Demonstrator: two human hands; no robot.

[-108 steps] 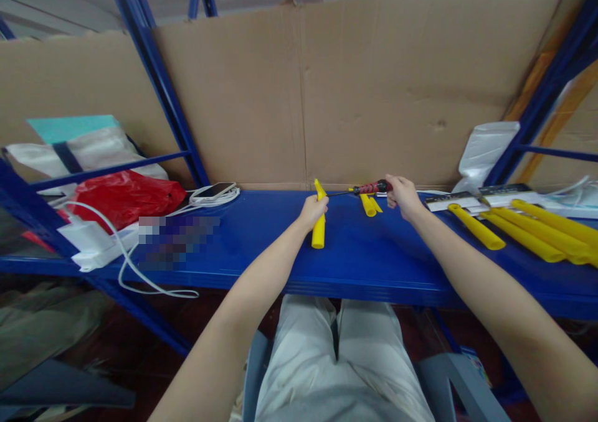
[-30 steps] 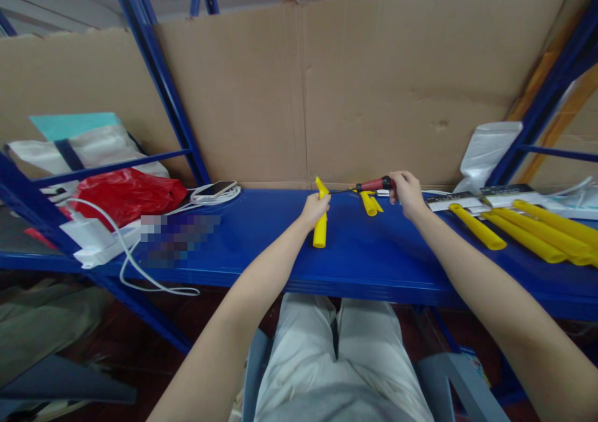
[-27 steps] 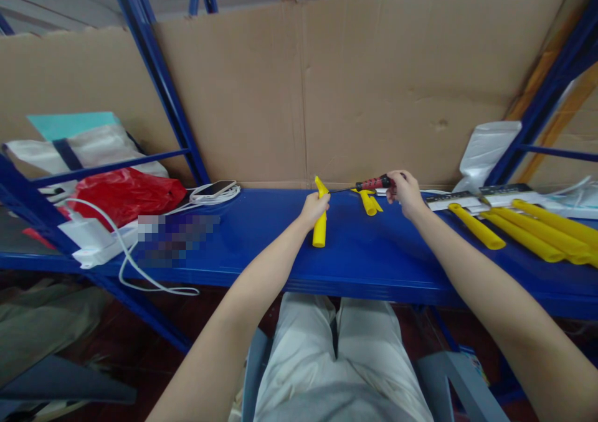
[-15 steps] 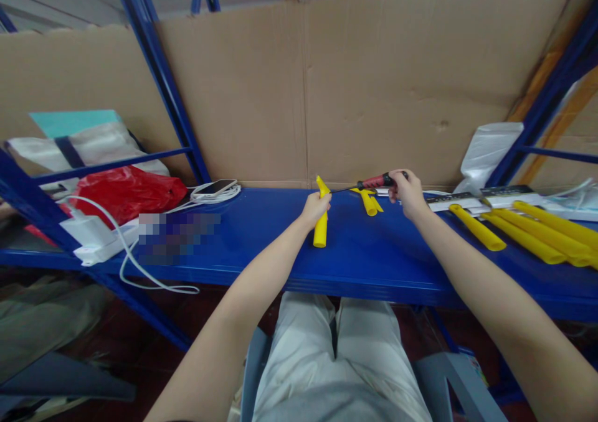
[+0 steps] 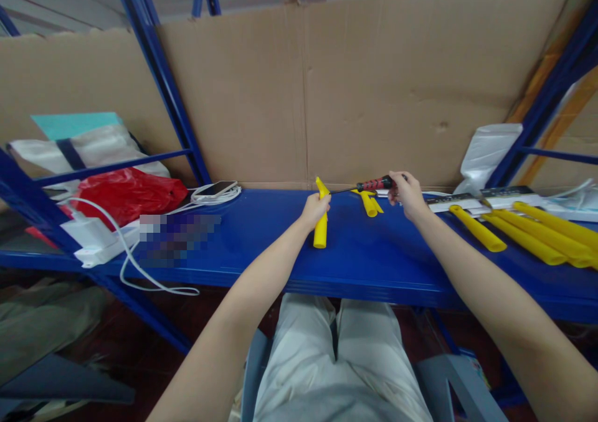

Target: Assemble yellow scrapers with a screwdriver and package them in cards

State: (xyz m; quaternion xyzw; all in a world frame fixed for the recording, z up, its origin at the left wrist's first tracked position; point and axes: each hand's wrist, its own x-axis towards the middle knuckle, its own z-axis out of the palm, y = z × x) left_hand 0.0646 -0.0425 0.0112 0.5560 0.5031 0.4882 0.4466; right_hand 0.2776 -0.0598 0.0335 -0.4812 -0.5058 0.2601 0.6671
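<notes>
My left hand (image 5: 316, 210) is closed around a yellow plastic handle (image 5: 320, 234) that stands out above and below my fingers over the blue shelf. A screwdriver (image 5: 374, 184) with a red and black grip lies level, its thin shaft reaching left to the handle beside my left fingers. My right hand (image 5: 405, 193) is wrapped round the back end of the screwdriver's grip. Whether the tip sits in a screw is too small to tell. Behind the shaft, a short yellow piece (image 5: 370, 205) with a forked end lies on the shelf.
Several yellow-handled tools (image 5: 537, 238) with pale blades lie at the right of the blue shelf (image 5: 261, 235). A phone (image 5: 215, 188) rests on a coiled white cable, left of centre. Further left are a red plastic bag (image 5: 128, 192) and a white power strip (image 5: 105, 248). Cardboard (image 5: 374, 86) stands behind.
Both hands, the yellow handle and the screwdriver keep nearly the same places. Only a very slight shift of the whole view shows.
</notes>
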